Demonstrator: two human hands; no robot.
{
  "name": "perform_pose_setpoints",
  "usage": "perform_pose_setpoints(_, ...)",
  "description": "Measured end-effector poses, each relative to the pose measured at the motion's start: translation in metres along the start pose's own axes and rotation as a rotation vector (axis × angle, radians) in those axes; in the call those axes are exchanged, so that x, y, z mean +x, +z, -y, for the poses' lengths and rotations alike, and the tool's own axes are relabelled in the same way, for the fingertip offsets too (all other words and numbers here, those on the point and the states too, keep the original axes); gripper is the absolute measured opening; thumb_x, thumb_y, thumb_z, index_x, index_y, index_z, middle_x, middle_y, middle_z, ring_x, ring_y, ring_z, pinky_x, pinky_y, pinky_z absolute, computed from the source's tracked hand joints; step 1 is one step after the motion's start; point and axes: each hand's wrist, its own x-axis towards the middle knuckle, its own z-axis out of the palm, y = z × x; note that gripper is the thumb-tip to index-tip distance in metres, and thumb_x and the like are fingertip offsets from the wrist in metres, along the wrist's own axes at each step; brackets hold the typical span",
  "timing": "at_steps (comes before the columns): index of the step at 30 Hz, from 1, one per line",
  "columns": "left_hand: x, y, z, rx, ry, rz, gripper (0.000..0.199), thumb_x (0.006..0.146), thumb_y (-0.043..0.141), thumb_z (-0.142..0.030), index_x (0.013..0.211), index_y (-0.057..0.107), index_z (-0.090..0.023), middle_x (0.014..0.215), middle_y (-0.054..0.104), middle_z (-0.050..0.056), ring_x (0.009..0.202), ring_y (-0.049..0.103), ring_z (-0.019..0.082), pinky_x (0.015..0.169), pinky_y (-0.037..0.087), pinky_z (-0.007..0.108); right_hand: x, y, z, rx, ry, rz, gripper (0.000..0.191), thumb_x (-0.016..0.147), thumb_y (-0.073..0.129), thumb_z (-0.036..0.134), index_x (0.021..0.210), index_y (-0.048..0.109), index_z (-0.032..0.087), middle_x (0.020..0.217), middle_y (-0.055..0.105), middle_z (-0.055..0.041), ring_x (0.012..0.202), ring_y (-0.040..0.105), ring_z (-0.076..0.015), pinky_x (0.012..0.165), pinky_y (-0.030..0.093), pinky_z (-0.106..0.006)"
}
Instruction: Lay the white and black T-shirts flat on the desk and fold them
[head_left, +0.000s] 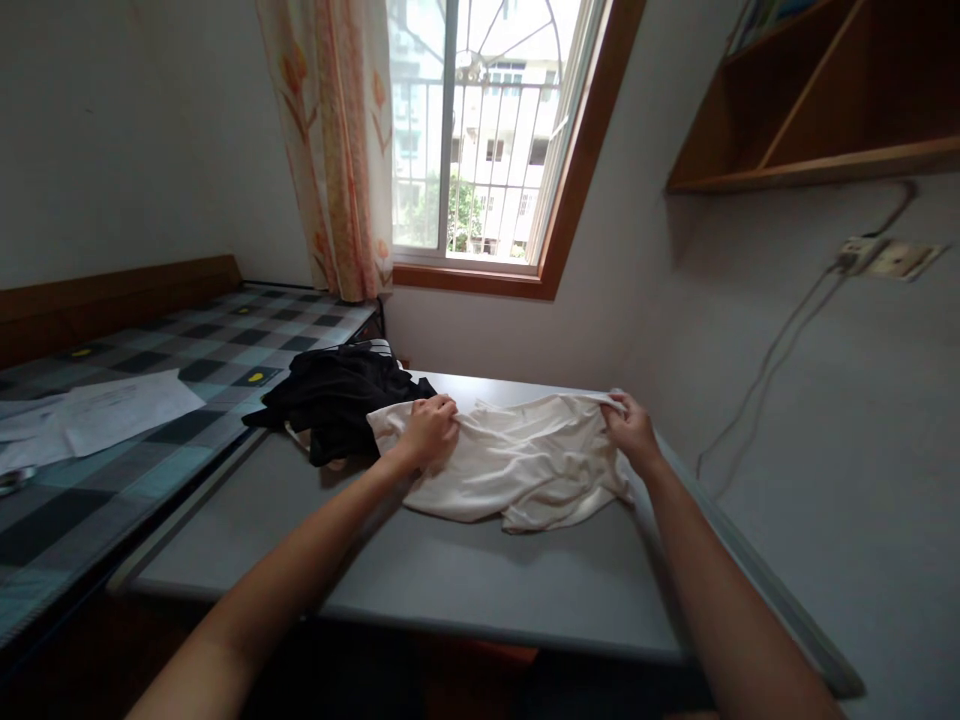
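Nearest the camera: bare left forearm [285,550] and bare right forearm [697,540], both reaching over the pale surface [450,580] to a cream garment [517,460]. Lying on the surface toward its far side, wrinkled, far edge stretched between the hands; kind of garment not clear. Left hand [433,432] on the left part of that edge, fingers [444,404] curled and pressed together over cloth; thumb placement not readable. Right hand [630,430] at the far right corner, pinching the edge between thumb and fingers. Judged light and limp: loose soft folds, no stiffness to speak of. Possibly smooth enough to slip through a slack pinch, so better taken at an edge or corner than mid-panel. Two well-separated points on one edge preferable; with a single hold, likely to sag and bunch. Not fragile by look; creasing the main expected harm. Beside the left end, dark clothes [337,395] in a heap, close enough to risk catching in the left grip. Farther left, checked bed [180,345].
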Motion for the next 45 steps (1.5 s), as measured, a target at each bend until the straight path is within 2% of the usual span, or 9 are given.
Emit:
perform_pose_setpoints(6,0.011,-0.026,0.012,-0.295,-0.014,0.347,0.026,0.084,0.055,-0.039,0.095,0.061,-0.016,0.08,0.063,0.002,0.071,0.057,0.016,0.065,0.042,0.025,0.003,-0.059,0.026,0.049,0.071,0.472,0.053,0.069,0.065,0.054,0.106,0.066,0.016,0.091,0.07,-0.0076,0.071,0.063,-0.0192,0.059,0.049,-0.026)
perform_pose_setpoints(10,0.003,-0.043,0.015,-0.189,0.004,0.777,0.039,0.058,0.077,-0.051,0.066,0.061,-0.016,0.062,0.059,-0.001,0.059,0.054,0.014,0.051,0.036,0.022,-0.015,-0.076,0.037,-0.215,0.125,1.009,0.047,0.054,0.078,0.04,0.094,0.074,0.017,0.091,0.073,-0.0053,0.081,0.066,-0.0243,0.066,0.052,-0.027)
perform_pose_setpoints(12,0.0,-0.045,0.017,-0.17,-0.013,0.858,0.035,0.051,0.082,-0.042,0.061,0.061,-0.016,0.057,0.058,-0.002,0.055,0.053,0.013,0.047,0.034,0.021,-0.025,-0.074,0.039,-0.392,0.122,1.123,0.039,0.047,0.079,0.031,0.083,0.076,0.018,0.082,0.073,-0.0024,0.078,0.066,-0.0243,0.064,0.051,-0.026)
perform_pose_setpoints(16,0.002,-0.045,0.019,-0.474,0.003,0.773,0.02,0.061,0.069,-0.028,0.076,0.066,-0.014,0.067,0.061,-0.001,0.06,0.054,0.012,0.053,0.04,0.019,-0.031,-0.067,0.042,-0.485,0.074,0.932,0.025,0.05,0.074,0.028,0.074,0.074,0.018,0.077,0.072,-0.0028,0.079,0.065,-0.0249,0.068,0.052,-0.028)
perform_pose_setpoints(22,0.015,-0.071,0.017,-0.718,-0.199,0.471,0.041,0.066,0.057,-0.023,0.107,0.062,-0.016,0.075,0.061,-0.001,0.06,0.053,0.011,0.052,0.043,0.02,-0.021,-0.071,0.05,0.007,0.056,0.633,0.042,0.067,0.064,0.046,0.096,0.069,0.017,0.079,0.068,-0.0059,0.071,0.061,-0.0196,0.062,0.051,-0.029)
perform_pose_setpoints(29,0.01,-0.085,0.016,-0.223,-0.009,0.954,0.036,0.054,0.077,-0.034,0.082,0.069,-0.013,0.073,0.065,0.0,0.067,0.057,0.015,0.059,0.043,0.021,-0.041,-0.064,0.057,-0.287,0.126,1.135,0.043,0.056,0.078,0.048,0.082,0.071,0.013,0.076,0.066,-0.0047,0.067,0.058,-0.0169,0.058,0.046,-0.024)
perform_pose_setpoints(37,0.017,-0.068,0.025,-0.526,0.015,0.563,0.034,0.059,0.054,-0.01,0.091,0.066,-0.014,0.089,0.068,0.001,0.081,0.061,0.017,0.074,0.047,0.023,-0.063,-0.018,0.07,0.34,0.162,0.698,0.05,0.074,0.065,0.051,0.114,0.064,0.022,0.101,0.067,-0.0065,0.079,0.061,-0.0172,0.068,0.051,-0.026)
perform_pose_setpoints(40,0.021,-0.082,0.029,-0.599,-0.076,0.529,0.027,0.063,0.06,-0.019,0.089,0.065,-0.013,0.079,0.065,0.001,0.072,0.058,0.015,0.064,0.046,0.022,-0.061,-0.02,0.078,0.36,0.1,0.804,0.052,0.075,0.066,0.049,0.12,0.061,0.022,0.11,0.066,-0.0077,0.092,0.062,-0.0195,0.08,0.052,-0.029)
perform_pose_setpoints(45,0.017,-0.095,0.02,-0.307,-0.025,0.813,0.025,0.053,0.077,-0.028,0.073,0.068,-0.015,0.067,0.064,0.0,0.063,0.056,0.015,0.055,0.041,0.02,-0.056,-0.022,0.077,-0.203,-0.009,1.129,0.055,0.058,0.078,0.03,0.11,0.066,0.017,0.103,0.07,-0.006,0.091,0.064,-0.0244,0.077,0.051,-0.03)
